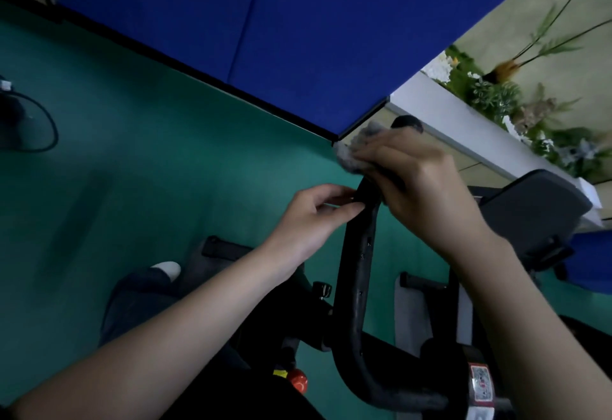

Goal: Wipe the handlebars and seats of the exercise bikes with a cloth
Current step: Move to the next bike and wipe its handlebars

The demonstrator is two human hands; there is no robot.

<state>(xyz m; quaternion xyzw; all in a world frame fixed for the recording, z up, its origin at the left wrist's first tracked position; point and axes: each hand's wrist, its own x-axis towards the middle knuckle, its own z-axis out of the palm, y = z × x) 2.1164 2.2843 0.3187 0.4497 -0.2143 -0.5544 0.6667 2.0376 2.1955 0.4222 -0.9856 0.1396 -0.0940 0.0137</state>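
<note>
On the handlebar (356, 287), the right hand (424, 188) clamps a grey cloth (351, 154); the left hand (311, 217) pinches the bar.

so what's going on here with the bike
A person is wiping the black handlebar. The right hand grips a grey cloth against the bar's upper end, while the left hand pinches the bar just below, seemingly to steady it.
</note>
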